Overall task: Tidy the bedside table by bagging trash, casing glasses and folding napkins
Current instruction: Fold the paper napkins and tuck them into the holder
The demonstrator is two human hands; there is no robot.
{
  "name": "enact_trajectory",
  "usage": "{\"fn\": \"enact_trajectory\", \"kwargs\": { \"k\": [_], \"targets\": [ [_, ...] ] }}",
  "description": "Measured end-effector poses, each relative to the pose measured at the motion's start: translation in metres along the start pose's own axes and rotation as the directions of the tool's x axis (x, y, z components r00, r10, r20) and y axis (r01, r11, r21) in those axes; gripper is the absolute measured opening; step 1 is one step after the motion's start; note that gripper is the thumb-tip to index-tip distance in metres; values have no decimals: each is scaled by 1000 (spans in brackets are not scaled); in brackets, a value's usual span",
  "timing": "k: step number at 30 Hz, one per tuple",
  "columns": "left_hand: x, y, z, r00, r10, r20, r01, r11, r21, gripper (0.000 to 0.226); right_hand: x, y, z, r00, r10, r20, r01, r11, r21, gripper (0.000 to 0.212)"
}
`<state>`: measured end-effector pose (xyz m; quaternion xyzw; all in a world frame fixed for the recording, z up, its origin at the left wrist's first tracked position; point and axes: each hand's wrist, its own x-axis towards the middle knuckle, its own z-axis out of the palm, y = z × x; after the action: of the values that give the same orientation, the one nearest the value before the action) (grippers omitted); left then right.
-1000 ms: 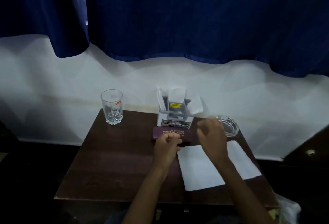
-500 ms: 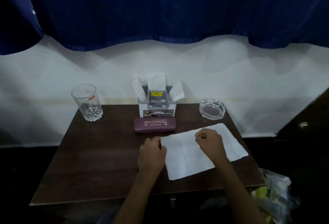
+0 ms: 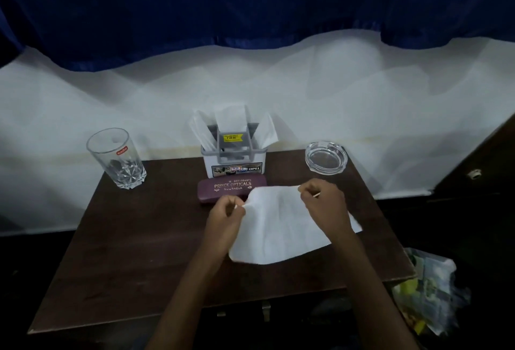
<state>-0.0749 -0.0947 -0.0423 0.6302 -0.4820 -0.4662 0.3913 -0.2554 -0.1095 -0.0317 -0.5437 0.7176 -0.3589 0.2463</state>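
White napkin (image 3: 281, 227) sits right of centre on the dark wooden surface (image 3: 145, 238), far edge lifted, near edge still down. We pinch its far-left corner with our left hand (image 3: 227, 217), fingers curled on the paper. Our right hand (image 3: 324, 202) pinches the far-right corner the same way. Maroon glasses case (image 3: 223, 189) lies shut just behind the left hand, and the raised napkin covers its right end in view. White napkin holder (image 3: 235, 159) stands right behind the case with folded napkins stuck in it. Clear drinking glass (image 3: 117, 159) stands upright at back left, glass ashtray (image 3: 325, 158) at back right. Plastic bag (image 3: 429, 294) with trash sits low, off the surface's right edge.
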Motion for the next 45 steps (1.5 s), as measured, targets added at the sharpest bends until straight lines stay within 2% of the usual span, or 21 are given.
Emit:
{"fn": "enact_trajectory", "kwargs": {
  "k": [3, 6, 11, 13, 15, 17, 21, 25, 27, 29, 30, 32, 34, 36, 38, 42, 45],
  "targets": [
    [1, 5, -2, 999, -34, -5, 33, 987, -157, 25, 2, -4, -1, 998, -52, -29, 54, 997, 56, 17],
    [-1, 8, -2, 999, -35, 27, 39, 985, -168, 27, 1, -10, -1, 991, -134, 17, 131, 985, 110, 26],
    [-6, 15, 1, 987, -64, 146, 87, 983, -160, 26, -5, -12, 5, 939, -240, 244, 237, 971, 42, 60],
    [-8, 16, 0, 979, -66, 193, 111, 966, -235, 20, -6, -12, 8, 912, -233, 339, 240, 970, 23, 67],
    [-9, 17, -2, 973, -66, 220, 130, 947, -294, 21, -7, -12, 12, 886, -201, 417, 211, 977, 23, 61],
    [-9, 18, -4, 973, -87, 214, 158, 927, -341, 22, -7, -15, 14, 868, -165, 469, 170, 985, 32, 46],
    [-3, 15, -11, 978, -140, 152, 199, 831, -520, 22, -8, -19, 1, 843, -143, 518, -28, 951, 308, 18],
    [8, 11, -19, 958, -274, 82, 265, 741, -617, 16, -9, -26, -13, 834, -125, 538, -169, 869, 465, 25],
    [9, 12, -21, 932, -322, 168, 344, 632, -695, 17, -10, -28, -14, 835, -131, 535, -236, 793, 562, 21],
    [5, 16, -23, 911, -316, 264, 398, 511, -762, 35, -11, -32, -15, 848, -149, 509, -281, 687, 670, 19],
    [4, 17, -24, 910, -317, 267, 397, 480, -782, 37, -11, -34, -16, 867, -135, 481, -297, 634, 714, 19],
    [5, 16, -23, 914, -351, 203, 359, 468, -808, 26, -10, -36, -16, 912, -56, 407, -310, 556, 771, 16],
    [6, 13, -19, 917, -383, 114, 329, 560, -761, 29, -10, -37, -14, 937, 15, 348, -301, 539, 787, 17],
    [4, 9, -12, 927, -375, 19, 304, 720, -624, 39, -11, -36, -12, 951, 71, 300, -281, 606, 745, 16],
    [2, 8, -8, 945, -324, -36, 263, 823, -504, 37, -12, -36, -11, 961, 94, 259, -252, 682, 686, 15],
    [0, 14, -6, 975, -214, -56, 163, 868, -470, 31, -9, -32, -7, 967, 117, 228, -236, 749, 618, 15],
    [-2, 15, -6, 993, -4, -117, -40, 929, -367, 40, -7, -28, -5, 972, 135, 194, -226, 768, 599, 10]
  ]
}}
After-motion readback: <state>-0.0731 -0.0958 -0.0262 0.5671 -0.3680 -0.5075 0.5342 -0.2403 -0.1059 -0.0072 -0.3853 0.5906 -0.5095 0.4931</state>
